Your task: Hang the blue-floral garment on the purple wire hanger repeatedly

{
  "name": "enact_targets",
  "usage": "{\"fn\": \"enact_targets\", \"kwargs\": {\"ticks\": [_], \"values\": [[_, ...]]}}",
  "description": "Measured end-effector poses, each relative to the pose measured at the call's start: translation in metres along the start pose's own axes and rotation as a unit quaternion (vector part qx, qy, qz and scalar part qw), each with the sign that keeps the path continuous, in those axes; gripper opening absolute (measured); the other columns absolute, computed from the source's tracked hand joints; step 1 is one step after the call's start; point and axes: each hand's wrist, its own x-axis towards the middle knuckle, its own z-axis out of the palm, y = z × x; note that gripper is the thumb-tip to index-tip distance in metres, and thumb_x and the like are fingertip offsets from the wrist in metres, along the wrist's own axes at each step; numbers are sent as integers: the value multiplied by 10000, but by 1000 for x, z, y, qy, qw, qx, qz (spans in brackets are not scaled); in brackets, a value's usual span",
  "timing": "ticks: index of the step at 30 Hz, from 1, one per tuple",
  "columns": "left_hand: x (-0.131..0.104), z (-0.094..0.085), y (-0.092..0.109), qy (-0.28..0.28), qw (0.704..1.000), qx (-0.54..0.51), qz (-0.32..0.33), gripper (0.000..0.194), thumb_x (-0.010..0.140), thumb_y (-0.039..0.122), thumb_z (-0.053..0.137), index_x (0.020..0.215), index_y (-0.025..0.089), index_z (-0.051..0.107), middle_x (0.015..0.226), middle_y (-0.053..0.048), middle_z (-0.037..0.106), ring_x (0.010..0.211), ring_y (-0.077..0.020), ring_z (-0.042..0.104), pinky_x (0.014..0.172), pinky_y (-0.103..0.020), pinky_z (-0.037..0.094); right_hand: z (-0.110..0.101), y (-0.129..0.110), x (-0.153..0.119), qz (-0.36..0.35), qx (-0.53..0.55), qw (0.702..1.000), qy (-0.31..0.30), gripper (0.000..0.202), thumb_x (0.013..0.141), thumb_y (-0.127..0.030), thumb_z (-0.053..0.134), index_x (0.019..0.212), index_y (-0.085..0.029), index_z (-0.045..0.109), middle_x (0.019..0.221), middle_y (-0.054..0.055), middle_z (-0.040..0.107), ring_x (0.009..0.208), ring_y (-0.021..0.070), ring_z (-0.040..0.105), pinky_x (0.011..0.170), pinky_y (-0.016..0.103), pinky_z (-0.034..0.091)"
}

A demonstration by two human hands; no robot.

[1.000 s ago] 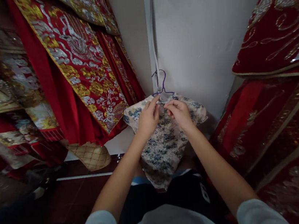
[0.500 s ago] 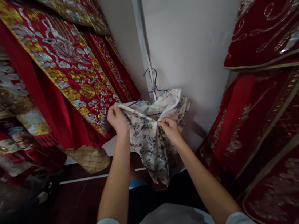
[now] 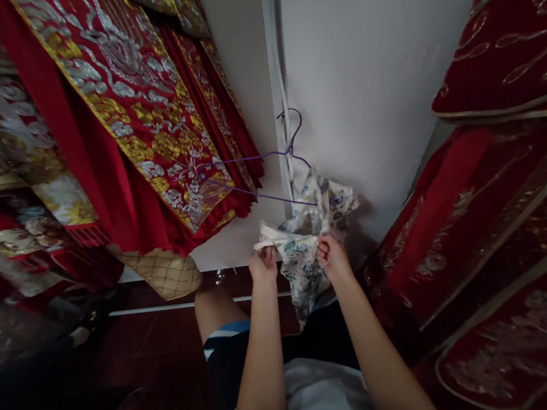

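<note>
A floral garment (image 3: 307, 274), pale with blue-grey print, hangs half off a purple wire hanger (image 3: 267, 155). The hanger's left arm is bare; its right arm is still inside the cloth. The hook is caught at a white strip (image 3: 279, 83) on the wall. With fingers closed, my left hand (image 3: 264, 265) pinches the garment's left edge. My right hand (image 3: 332, 256) grips the cloth just below the hanger's right side. The garment's lower end droops between my forearms.
Red gowns with gold and silver embroidery (image 3: 141, 115) hang at the left. More dark red embroidered gowns (image 3: 455, 208) fill the right side. A grey-white wall (image 3: 359, 52) stands ahead, above a dark red tiled floor (image 3: 155, 341). A dark shape lies at the lower left.
The garment's left side has come off the hanger, leaving that arm bare. My left hand has moved right and down with the cloth, closer to my right hand, which has also lowered slightly.
</note>
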Motion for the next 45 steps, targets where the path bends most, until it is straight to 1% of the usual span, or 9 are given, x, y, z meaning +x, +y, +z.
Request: {"fn": "enact_targets", "kwargs": {"ticks": [5, 10, 19, 24, 29, 33, 36, 39, 45], "values": [[-29, 12, -8, -45, 999, 1, -12, 136, 830, 238, 585, 732, 185, 506, 783, -20, 593, 768, -126, 626, 832, -276, 514, -23, 16, 3, -3, -1, 998, 66, 361, 636, -517, 560, 564, -260, 317, 386, -119, 250, 317, 70, 244, 331, 197, 225], [-60, 27, -9, -238, 945, 182, 129, 216, 823, 386, 629, 783, 175, 608, 797, -10, 609, 825, -151, 585, 852, -264, 468, -22, 16, -2, -26, -21, 997, 76, 319, 670, -549, 601, 637, -243, 518, 517, -34, 555, 466, 128, 523, 447, 237, 418], [-67, 21, 10, -283, 869, 323, 246, 250, 867, 395, 606, 785, 167, 669, 1053, -100, 620, 1066, -223, 580, 889, -307, 467, 4, -23, -38, 180, -70, 933, -304, 653, 647, -874, 551, 776, -245, 667, 667, 33, 686, 703, 220, 679, 561, 302, 506], [-70, -11, 24, -374, 860, 332, 103, 483, 957, 599, 386, 950, 204, 663, 831, -52, 654, 808, -192, 612, 762, -308, 515, -6, -65, -29, 162, -131, 873, -440, 456, 469, -444, 911, 754, -169, 684, 684, 17, 690, 611, 172, 630, 574, 268, 498], [-71, -52, 44, -516, 717, 465, 64, 385, 876, 562, 580, 934, 219, 745, 827, -40, 723, 796, -216, 655, 733, -293, 518, -2, -126, 4, 14, -136, 944, -301, 351, 486, -293, 903, 723, -158, 683, 656, 8, 682, 537, 136, 588, 517, 239, 475], [-47, -71, 59, -431, 694, 559, 143, 358, 831, 521, 635, 683, 202, 700, 635, -13, 650, 574, -175, 559, 598, -259, 454, 14, -149, 39, -61, -200, 942, -262, 342, 519, -327, 901, 733, -159, 694, 647, 3, 672, 547, 128, 579, 500, 224, 455], [-20, -67, 83, -324, 698, 573, 280, 387, 833, 487, 624, 557, 215, 627, 580, -43, 601, 620, -202, 551, 737, -299, 470, 29, -140, 69, -116, -254, 923, -266, 350, 614, -405, 853, 839, -161, 742, 722, 22, 709, 611, 141, 603, 563, 242, 474], [3, -54, 115, -261, 646, 618, 364, 373, 840, 432, 603, 530, 224, 598, 626, -78, 608, 730, -241, 580, 877, -351, 454, 39, -115, 96, -221, -301, 902, -216, 294, 686, -447, 788, 812, -184, 749, 780, 20, 728, 723, 164, 624, 663, 260, 475], [22, -32, 143, -150, 571, 719, 366, 343, 908, 420, 508, 715, 197, 683, 924, -131, 672, 858, -262, 626, 778, -319, 469, 25, -83, 110, -268, -341, 888, -150, 467, 710, -533, 727, 466, -194, 517, 448, -65, 400, 503, 99, 363, 500, 235, 266]]}}
